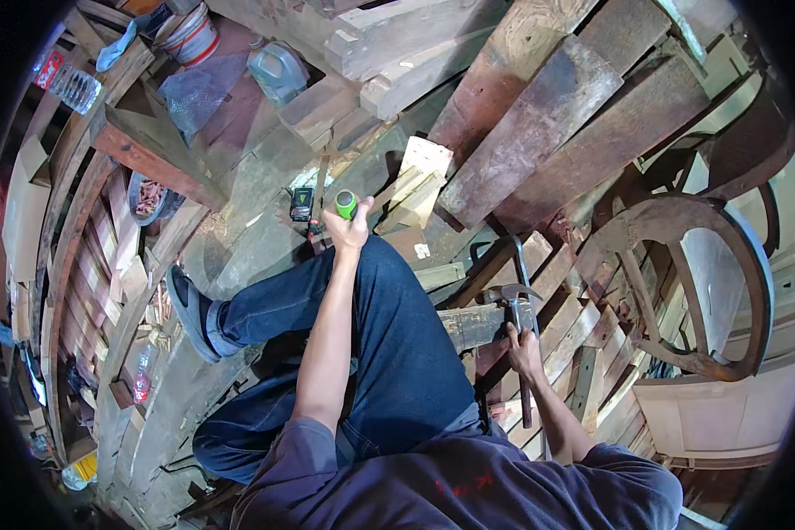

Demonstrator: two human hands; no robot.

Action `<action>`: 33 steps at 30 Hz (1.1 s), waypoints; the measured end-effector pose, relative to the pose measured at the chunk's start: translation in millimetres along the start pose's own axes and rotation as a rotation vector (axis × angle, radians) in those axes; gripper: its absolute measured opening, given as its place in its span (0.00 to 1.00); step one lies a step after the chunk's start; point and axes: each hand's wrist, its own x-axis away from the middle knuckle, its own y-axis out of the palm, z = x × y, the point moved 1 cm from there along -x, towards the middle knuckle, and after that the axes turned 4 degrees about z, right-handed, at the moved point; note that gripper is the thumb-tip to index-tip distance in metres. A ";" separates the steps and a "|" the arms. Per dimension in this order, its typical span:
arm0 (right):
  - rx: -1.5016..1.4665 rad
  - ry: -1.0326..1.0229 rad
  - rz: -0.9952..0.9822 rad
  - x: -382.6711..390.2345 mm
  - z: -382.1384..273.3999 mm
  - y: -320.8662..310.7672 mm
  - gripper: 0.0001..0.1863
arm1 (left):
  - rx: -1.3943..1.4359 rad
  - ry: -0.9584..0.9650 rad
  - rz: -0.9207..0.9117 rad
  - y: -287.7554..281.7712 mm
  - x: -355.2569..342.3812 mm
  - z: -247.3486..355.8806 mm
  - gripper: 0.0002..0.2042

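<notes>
My left hand, out in front of my raised knee, is closed around a green tool handle with a pale ring at its end. The rest of that tool is hidden. Down at my right side, my right hand grips a claw hammer by its handle, just below the head. The hammer's head lies over the end of a wooden beam. A small black device sits on the floor left of my left hand. Ahead of it lie a pale sheet and thin wood pieces.
Thick planks lie at the far right, near a curved wooden wheel-like frame. Curved timber ribs line the left. A plastic jug, a bucket and a water bottle stand at the far left. A metal clamp bar rises beside the hammer.
</notes>
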 end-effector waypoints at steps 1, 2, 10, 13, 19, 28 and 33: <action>0.002 -0.002 -0.003 -1.3 0.7 -0.6 0.30 | -0.002 -0.001 0.003 1.5 0.5 1.5 0.10; 0.008 -0.006 -0.014 -2.2 0.2 -0.7 0.30 | -0.059 -0.055 0.019 3.0 1.3 2.9 0.10; 0.060 -0.106 0.057 -3.3 7.8 2.9 0.31 | -0.285 -0.044 0.015 2.5 -1.2 6.7 0.14; 0.068 -0.125 0.082 -3.9 6.6 6.6 0.30 | -0.341 -0.013 -0.007 -1.8 -2.8 4.2 0.14; 0.033 -0.024 -0.018 -1.9 0.8 1.3 0.26 | -0.448 -0.124 0.003 8.2 -2.9 16.9 0.13; 0.018 -0.146 0.061 0.9 -1.0 5.8 0.29 | -0.468 -0.094 0.039 2.4 -4.6 20.2 0.14; -0.032 -0.169 0.098 6.2 -8.3 1.7 0.28 | -0.464 -0.117 0.023 3.1 -1.3 21.3 0.13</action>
